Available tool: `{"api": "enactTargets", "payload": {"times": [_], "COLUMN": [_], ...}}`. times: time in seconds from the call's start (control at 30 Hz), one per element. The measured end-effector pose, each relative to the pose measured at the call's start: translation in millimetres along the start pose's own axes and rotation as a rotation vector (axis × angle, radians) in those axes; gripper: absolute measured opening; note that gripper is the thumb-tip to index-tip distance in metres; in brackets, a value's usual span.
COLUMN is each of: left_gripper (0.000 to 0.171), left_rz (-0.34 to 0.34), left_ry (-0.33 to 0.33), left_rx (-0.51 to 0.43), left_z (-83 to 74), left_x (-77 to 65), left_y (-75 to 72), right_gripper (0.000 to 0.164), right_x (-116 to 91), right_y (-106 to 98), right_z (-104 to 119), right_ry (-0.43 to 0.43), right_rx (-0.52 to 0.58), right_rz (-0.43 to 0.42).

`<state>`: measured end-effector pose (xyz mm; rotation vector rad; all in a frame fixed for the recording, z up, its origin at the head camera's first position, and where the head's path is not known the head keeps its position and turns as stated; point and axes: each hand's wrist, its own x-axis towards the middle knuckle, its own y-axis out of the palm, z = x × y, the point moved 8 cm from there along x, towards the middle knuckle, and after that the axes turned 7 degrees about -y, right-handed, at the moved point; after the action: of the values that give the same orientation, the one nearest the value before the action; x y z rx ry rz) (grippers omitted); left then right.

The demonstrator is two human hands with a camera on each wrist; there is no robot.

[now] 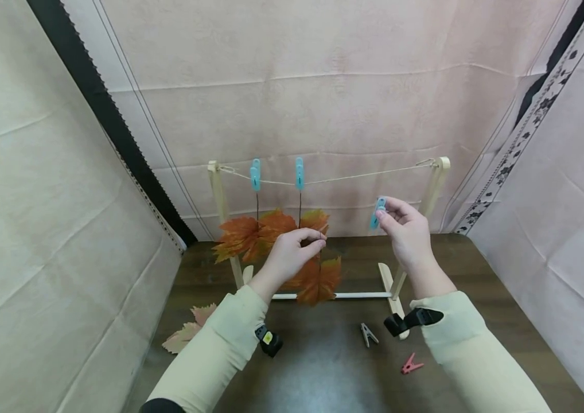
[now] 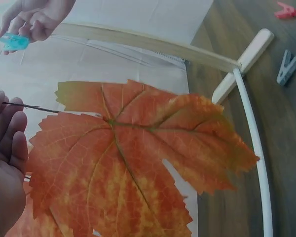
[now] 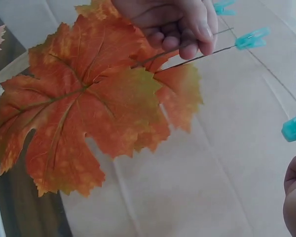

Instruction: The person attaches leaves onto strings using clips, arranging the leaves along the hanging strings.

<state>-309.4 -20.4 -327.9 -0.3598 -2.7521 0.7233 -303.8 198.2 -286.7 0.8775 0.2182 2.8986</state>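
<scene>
Head view: hands (image 1: 292,252) (image 1: 407,232) apart, leaf (image 1: 319,282) left, clothespin (image 1: 376,219) right

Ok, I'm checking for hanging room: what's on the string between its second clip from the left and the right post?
Nothing hangs there: in the head view, the string is bare from that clip to the right post.

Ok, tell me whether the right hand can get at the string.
Probably yes: the right hand pinches a blue clothespin near a free stretch of string, with nothing visible between them.
</scene>
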Motion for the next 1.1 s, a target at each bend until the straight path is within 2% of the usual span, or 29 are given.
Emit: {"api": "enactTargets", "payload": {"times": [0.17, 0.33, 0.53, 0.73, 0.97, 1.1], "left_gripper": [0.019, 0.020, 0.021, 0.020, 0.021, 0.021], "left_rz": [0.011, -0.010, -0.098, -0.173, -0.151, -0.160], "left_ry": [-0.051, -0.049, -0.030, -0.018, -0.037, -0.049], "left_rx": [-0.078, -0.121, -0.097, -0.130, -0.115, -0.116], "left_z": [-6.3, -19.1, -29.5, -35.3, -40.4, -42.9], "left_x": [9.3, 17.5, 27.5, 33.9, 40.6, 45.4], "left_y": [0.0, -2.1, -2.7, -4.2, -1.7, -2.0], "right_gripper": [0.026, 0.028, 0.034, 0.031, 0.025, 0.025], "right_x": [13, 28, 43, 53, 64, 70], "right_y": [6, 15, 26, 32, 36, 42], "right_z": [15, 28, 42, 44, 50, 56], "right_ry": [-0.023, -0.037, -0.056, -0.014, -0.012, -0.037], "right_rx": [-0.060, -0.083, -0.122, -0.128, -0.182, -0.258], "right_rz": [0.025, 0.046, 0.077, 0.078, 0.069, 0.095]}}
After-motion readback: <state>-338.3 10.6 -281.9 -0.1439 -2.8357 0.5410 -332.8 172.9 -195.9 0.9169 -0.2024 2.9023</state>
